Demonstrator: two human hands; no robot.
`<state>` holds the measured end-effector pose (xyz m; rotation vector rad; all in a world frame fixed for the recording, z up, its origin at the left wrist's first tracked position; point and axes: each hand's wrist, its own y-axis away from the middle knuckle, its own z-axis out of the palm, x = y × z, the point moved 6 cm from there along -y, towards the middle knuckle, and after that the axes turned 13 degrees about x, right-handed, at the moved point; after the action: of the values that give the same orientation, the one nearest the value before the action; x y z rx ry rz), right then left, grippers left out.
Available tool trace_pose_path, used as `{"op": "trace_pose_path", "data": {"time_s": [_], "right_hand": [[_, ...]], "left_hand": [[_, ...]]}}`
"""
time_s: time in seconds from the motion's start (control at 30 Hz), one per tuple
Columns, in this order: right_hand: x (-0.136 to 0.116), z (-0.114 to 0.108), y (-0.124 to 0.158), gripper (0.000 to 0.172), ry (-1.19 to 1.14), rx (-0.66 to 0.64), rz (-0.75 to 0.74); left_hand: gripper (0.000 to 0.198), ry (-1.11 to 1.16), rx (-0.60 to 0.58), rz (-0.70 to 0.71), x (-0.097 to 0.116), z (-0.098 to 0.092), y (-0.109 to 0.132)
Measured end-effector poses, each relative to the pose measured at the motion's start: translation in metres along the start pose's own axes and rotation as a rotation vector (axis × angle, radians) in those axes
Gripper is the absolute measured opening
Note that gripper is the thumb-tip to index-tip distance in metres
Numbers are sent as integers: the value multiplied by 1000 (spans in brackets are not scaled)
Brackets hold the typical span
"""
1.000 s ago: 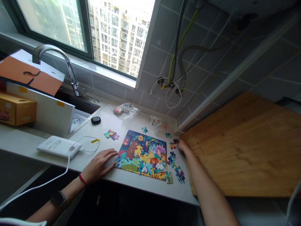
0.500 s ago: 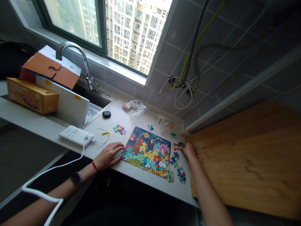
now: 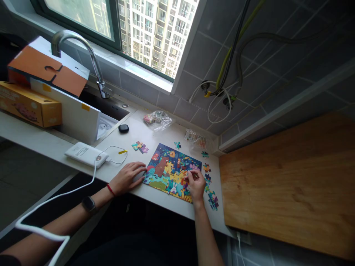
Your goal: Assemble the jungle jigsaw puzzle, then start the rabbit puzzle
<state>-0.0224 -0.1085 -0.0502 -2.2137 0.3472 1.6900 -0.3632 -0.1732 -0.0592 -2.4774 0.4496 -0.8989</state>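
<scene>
The partly assembled jigsaw puzzle (image 3: pixel 172 171) lies flat on the bench (image 3: pixel 166 135), close to its front edge, with the right hand (image 3: pixel 196 184) over the puzzle's right side. The right hand's fingers (image 3: pixel 190 173) are drawn together in a pinch against the picture, and whether a piece sits between them is too small to tell. The left hand (image 3: pixel 126 178) rests on the bench, its slightly spread fingers (image 3: pixel 138 171) touching the puzzle's left edge. Loose puzzle pieces (image 3: pixel 213 200) lie just right of the puzzle, and a small joined cluster of pieces (image 3: pixel 139 147) sits beyond its top left corner. Further back are two clear plastic bags (image 3: pixel 157 120) holding colourful pieces and a black earbud case (image 3: pixel 123 128). A white power bank (image 3: pixel 85 154) with a white cable (image 3: pixel 94 177) lies left of the left hand. A wooden board (image 3: pixel 285 184) stands to the right of the bench.
</scene>
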Motion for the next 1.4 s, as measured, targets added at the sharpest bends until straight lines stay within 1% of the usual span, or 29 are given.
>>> {"op": "trace_pose_path", "data": {"time_s": [0.07,0.13,0.2,0.27,0.37,0.53,0.67,0.77,0.87,1.0,1.07,1.27,1.33,1.4], "right_hand": [[-2,25,18,48,-54,-38,52],[-1,43,27,49,-76,-74,90],[2,55,30,50,-69,-86,112],[5,61,32,50,-20,-79,92],[3,64,35,43,107,-95,-25],[-7,65,44,33,261,-166,-254],[-10,66,45,28,344,-210,-339],[-12,68,43,26,414,-225,-391],[-18,70,42,25,513,-224,-501],[-24,75,46,28,581,-304,-656],[-23,77,47,31,583,-351,-674],[-20,81,49,33,598,-410,-624],[-22,77,45,31,577,-420,-633],[-24,62,32,28,545,-381,-657]], "left_hand": [[30,6,-1,-9,0,0,0],[30,7,-3,-15,1,0,0],[30,3,-7,-18,1,0,0],[30,-3,-7,-16,1,0,0],[29,-5,-5,-12,1,0,1],[27,-14,-17,1,0,0,1],[27,-32,-26,18,0,1,2],[27,-32,-8,34,1,1,2],[27,-31,7,49,2,0,2],[26,-31,10,52,3,-1,2],[26,-32,11,49,3,-1,2],[26,-46,7,58,4,0,2],[26,-49,12,58,3,0,2],[26,-48,19,62,3,0,3]]}}
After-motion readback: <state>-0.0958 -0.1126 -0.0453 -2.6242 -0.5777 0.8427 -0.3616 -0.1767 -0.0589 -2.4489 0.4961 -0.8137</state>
